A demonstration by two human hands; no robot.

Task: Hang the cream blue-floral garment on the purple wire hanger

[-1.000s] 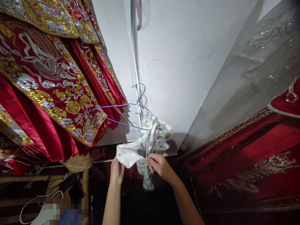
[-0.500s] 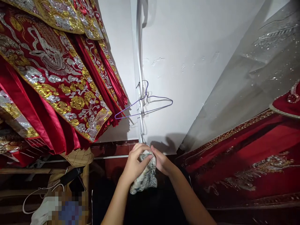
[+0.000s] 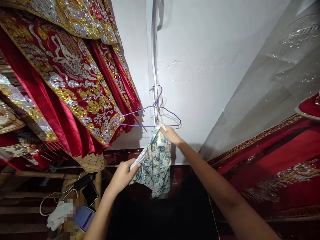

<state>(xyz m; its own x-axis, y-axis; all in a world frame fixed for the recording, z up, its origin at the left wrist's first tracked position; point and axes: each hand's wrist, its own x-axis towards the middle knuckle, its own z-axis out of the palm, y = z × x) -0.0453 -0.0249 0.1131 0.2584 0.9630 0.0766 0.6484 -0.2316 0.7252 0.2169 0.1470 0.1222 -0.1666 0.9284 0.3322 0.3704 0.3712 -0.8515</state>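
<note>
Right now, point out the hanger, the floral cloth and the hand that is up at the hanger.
hanger (image 3: pixel 140 125), head view, on the purple wire's bottom bar.
floral cloth (image 3: pixel 156 163), head view, on the middle of the hanging fabric.
right hand (image 3: pixel 171 135), head view, on the back of the hand, gripping the cloth's top edge.

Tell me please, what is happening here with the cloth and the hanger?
A person holds a floral cloth with both bare hands. The right hand lifts its top edge up to the bottom bar of a purple wire hanger, which hangs at the white wall. The left hand grips the cloth's lower left edge. Whether the cloth is already over the bar cannot be told. Red garments with gold and silver embroidery hang to the left.
</note>
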